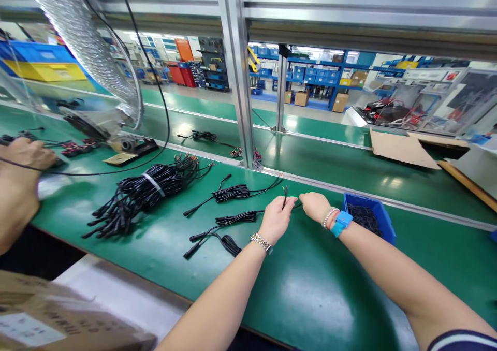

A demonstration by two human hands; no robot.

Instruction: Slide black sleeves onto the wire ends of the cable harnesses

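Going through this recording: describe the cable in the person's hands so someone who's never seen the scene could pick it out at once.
On the green workbench, the left hand, wearing a metal watch, pinches up a thin black cable beside the right hand with its blue wrist strap. Unlike the bundled cables lying flat nearby, this one is lifted off the bench, its split end sticking upward.

A black cable (pixel 236 217) lies in a loose coil just left of the left hand (pixel 277 219). Its thin wire ends (pixel 285 196) poke up from that hand's grip, their tips bared.
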